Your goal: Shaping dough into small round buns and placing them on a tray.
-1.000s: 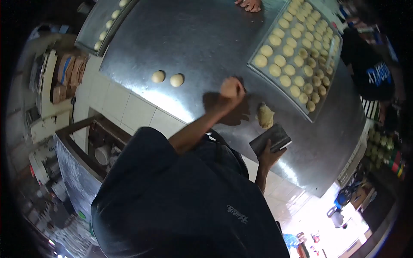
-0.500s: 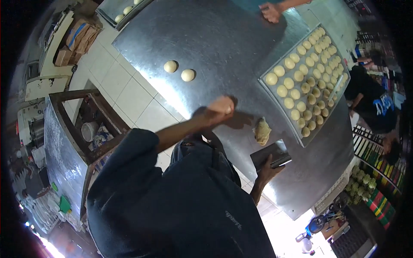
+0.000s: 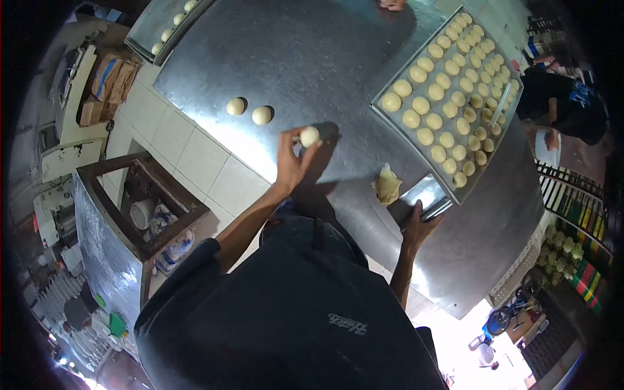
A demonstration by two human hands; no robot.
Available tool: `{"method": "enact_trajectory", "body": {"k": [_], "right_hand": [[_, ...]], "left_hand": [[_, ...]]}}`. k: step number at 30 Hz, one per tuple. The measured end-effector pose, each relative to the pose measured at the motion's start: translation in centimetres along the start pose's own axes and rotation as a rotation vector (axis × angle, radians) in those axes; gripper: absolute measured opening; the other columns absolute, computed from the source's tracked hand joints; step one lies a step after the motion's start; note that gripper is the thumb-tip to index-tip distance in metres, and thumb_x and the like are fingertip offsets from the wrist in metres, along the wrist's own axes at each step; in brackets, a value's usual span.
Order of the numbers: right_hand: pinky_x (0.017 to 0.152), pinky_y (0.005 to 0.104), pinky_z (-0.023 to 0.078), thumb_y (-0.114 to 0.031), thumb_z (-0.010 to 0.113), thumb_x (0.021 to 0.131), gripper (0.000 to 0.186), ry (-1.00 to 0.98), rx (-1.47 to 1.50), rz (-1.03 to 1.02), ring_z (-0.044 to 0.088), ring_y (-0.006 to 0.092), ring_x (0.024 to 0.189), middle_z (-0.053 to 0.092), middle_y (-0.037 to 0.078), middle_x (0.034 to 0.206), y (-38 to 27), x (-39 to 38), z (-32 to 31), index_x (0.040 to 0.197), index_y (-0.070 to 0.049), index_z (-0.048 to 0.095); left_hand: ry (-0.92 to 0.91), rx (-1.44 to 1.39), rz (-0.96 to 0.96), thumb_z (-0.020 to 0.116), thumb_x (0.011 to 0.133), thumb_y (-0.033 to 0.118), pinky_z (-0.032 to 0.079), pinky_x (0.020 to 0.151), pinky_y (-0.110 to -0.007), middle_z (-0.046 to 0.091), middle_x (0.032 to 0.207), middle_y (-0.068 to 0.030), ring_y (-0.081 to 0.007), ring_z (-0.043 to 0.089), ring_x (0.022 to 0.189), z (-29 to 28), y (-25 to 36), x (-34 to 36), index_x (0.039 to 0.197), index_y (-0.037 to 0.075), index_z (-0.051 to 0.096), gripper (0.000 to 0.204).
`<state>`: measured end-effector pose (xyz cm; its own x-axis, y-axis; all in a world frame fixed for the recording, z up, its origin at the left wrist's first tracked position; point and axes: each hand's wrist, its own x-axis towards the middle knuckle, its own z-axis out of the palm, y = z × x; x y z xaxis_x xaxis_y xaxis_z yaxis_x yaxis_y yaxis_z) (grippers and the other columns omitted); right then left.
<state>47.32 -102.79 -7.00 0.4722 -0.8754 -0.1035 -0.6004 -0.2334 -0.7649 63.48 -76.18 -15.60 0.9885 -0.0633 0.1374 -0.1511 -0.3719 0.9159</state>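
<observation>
Well left of the tray [image 3: 421,153], the left hand [image 3: 292,160] pinches a ball [image 3: 309,136] between thumb and fingertips; beside the tray's near corner, the right hand [image 3: 419,229] grips a scraper [image 3: 426,192], fingers closed.

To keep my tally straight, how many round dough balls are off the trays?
3: one dough ball in the left hand, and two on the metal table, a left ball and a right ball, slightly apart. Others may be hidden.

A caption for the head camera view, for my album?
Left hand holding a pale dough ball, right hand gripping a metal scraper, over a metal table.
</observation>
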Motion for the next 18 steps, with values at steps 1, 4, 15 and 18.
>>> {"method": "enact_trajectory", "body": {"k": [1,4,15,18], "right_hand": [[0.086,0.0415,0.042,-0.028,0.067,0.082,0.061,0.054,-0.033,-0.150,0.051,0.0322,0.100,0.049,0.023,0.111,-0.6,0.1,0.2,0.125,0.004,0.037],[0.085,0.0413,0.042,-0.030,0.069,0.080,0.065,0.025,0.010,-0.065,0.052,0.0315,0.097,0.051,0.021,0.108,-2.1,-0.7,1.0,0.125,0.003,0.036],[0.089,0.0385,0.042,-0.033,0.071,0.078,0.080,0.049,-0.097,0.224,0.051,0.0341,0.108,0.047,0.029,0.121,-1.6,-5.1,2.4,0.131,0.010,0.029],[0.071,0.0408,0.047,-0.020,0.061,0.083,0.041,0.003,-0.138,-0.009,0.060,0.0358,0.081,0.060,0.024,0.087,-2.3,-4.8,1.9,0.110,0.000,0.040]], "left_hand": [[0.063,0.112,0.058,0.073,0.078,0.021,0.045,0.080,-0.035,0.051,0.105,-0.0151,-0.0287,0.052,0.092,-0.3,-1.2,1.6,0.112,0.001,0.050,0.046],[-0.060,0.424,0.141,0.073,0.077,0.031,0.040,0.087,-0.041,0.049,0.109,-0.0183,-0.0319,0.047,0.100,-3.3,-2.5,3.9,0.116,0.000,0.048,0.056],[0.030,0.376,-0.017,0.072,0.079,0.017,0.050,0.067,-0.034,0.046,0.101,-0.0173,-0.0264,0.054,0.081,-13.4,-6.9,11.3,0.112,0.006,0.052,0.040],[0.001,0.091,0.113,0.072,0.079,0.011,0.049,0.063,-0.026,0.047,0.097,-0.0123,-0.0170,0.054,0.076,-9.2,-2.6,9.3,0.108,0.001,0.050,0.038]]}}
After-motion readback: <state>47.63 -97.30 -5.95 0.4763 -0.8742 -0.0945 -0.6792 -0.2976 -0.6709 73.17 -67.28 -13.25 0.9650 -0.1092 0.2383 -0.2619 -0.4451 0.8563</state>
